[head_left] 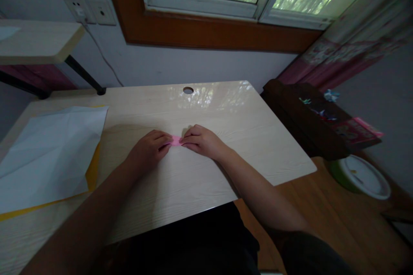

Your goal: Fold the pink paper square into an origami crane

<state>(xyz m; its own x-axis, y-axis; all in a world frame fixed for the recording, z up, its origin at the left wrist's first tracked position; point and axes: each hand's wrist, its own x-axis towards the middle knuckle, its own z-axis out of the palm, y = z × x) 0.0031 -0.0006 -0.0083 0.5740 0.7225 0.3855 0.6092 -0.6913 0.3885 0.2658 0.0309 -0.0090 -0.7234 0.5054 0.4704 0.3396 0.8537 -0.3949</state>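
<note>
A small strip of pink paper lies low over the middle of the pale wooden desk. My left hand pinches its left end between thumb and fingers. At the opposite end, my right hand grips the paper in the same way. Only the short middle part of the strip shows; both ends are hidden under my fingers. Both hands rest at the desk's surface, close together.
Left of my arms lie a creased white sheet and a yellow sheet beneath it. A raised shelf stands at the back left. The desk has a cable hole. A dark wooden cabinet and a round bin are at right.
</note>
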